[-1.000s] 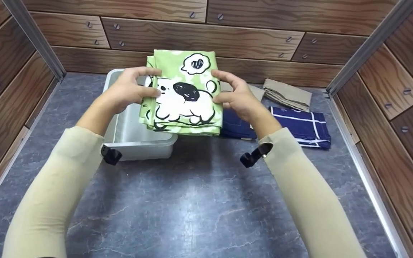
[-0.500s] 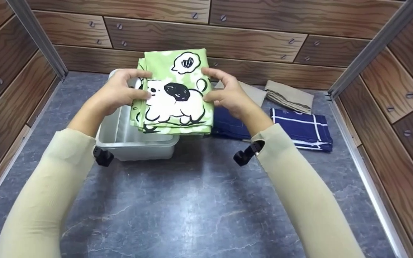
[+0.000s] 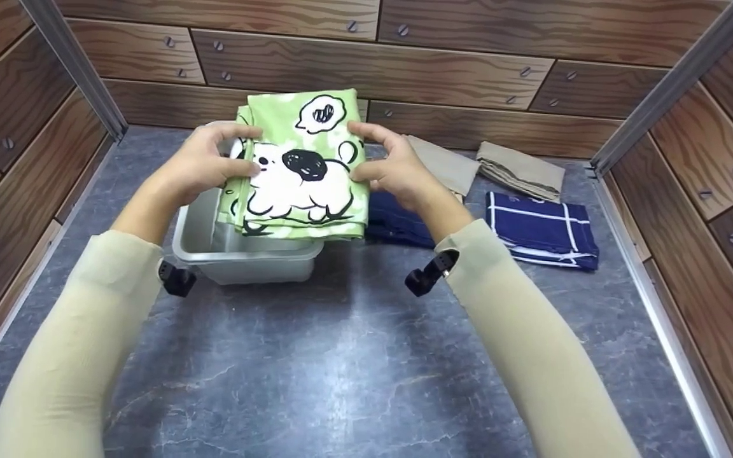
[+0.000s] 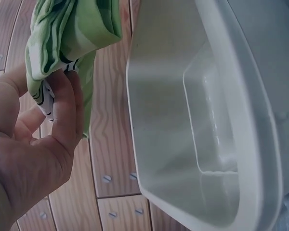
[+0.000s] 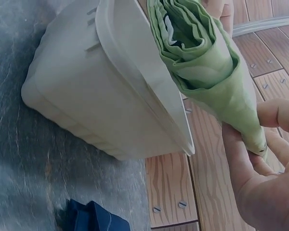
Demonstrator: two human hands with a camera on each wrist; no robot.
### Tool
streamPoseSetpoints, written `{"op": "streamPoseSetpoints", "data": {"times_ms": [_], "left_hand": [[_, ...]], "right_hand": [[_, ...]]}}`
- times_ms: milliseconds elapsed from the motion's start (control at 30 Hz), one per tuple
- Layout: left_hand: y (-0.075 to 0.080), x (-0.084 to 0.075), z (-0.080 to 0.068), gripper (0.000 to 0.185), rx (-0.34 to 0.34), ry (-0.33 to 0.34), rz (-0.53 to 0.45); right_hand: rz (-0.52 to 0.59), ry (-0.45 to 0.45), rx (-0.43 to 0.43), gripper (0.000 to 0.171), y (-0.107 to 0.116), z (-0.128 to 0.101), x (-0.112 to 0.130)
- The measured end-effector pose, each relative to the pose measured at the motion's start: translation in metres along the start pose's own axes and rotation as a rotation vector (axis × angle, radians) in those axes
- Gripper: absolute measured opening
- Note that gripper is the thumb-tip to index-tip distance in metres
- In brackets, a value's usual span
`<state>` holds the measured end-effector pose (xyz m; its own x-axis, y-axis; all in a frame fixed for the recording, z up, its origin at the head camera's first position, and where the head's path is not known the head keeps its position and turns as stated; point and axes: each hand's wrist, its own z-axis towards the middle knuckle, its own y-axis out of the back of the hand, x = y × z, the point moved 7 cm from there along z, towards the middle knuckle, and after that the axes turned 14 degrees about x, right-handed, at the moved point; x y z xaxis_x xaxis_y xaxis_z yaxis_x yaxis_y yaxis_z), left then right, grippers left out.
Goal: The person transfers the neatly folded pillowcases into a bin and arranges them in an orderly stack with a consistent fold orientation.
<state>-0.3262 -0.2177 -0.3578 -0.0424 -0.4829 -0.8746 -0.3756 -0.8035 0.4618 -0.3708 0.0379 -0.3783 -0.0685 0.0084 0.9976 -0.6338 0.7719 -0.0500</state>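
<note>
A folded green cloth (image 3: 306, 165) printed with a white cartoon dog hangs in the air between both hands, several layers thick. My left hand (image 3: 204, 159) pinches its left edge, thumb on the printed face. The opposite edge is held the same way by my right hand (image 3: 395, 162). Beneath the cloth stands a light grey plastic bin (image 3: 258, 267), partly covered by it in the head view. Seen from the left wrist, the bin (image 4: 168, 120) has bare inner walls and floor where it shows. In the right wrist view the cloth's (image 5: 207, 67) folded layers face the camera.
Right of the bin lie a folded navy cloth (image 3: 398, 219), partly behind my right hand, and a beige one (image 3: 446, 165). Farther right are another beige cloth (image 3: 522, 170) and a navy cloth with white lines (image 3: 541, 226). Wood-patterned walls (image 3: 290, 60) enclose the grey marbled surface (image 3: 335, 356).
Both hands have carried the green cloth to the left, farther over the bin. More of the navy and beige cloths shows at right. The grip has stayed the same.
</note>
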Motion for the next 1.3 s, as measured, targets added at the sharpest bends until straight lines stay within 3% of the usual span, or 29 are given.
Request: {"op": "streamPoseSetpoints", "data": {"times_ms": [367, 633, 867, 1300], "left_hand": [[-0.007, 0.013, -0.005, 0.081, 0.165, -0.038, -0.006], [0.001, 0.014, -0.008, 0.089, 0.127, -0.069, 0.066], [0.008, 0.023, -0.013, 0.089, 0.143, 0.001, 0.065], [0.018, 0.027, -0.018, 0.09, 0.102, 0.035, 0.11]], "right_hand": [[0.074, 0.025, -0.071, 0.08, -0.001, 0.006, -0.001], [0.1, 0.011, -0.058, 0.08, -0.008, 0.012, -0.001], [0.09, -0.021, -0.032, 0.08, -0.018, 0.016, -0.007], [0.012, -0.055, -0.033, 0.08, -0.037, 0.029, -0.012]]}}
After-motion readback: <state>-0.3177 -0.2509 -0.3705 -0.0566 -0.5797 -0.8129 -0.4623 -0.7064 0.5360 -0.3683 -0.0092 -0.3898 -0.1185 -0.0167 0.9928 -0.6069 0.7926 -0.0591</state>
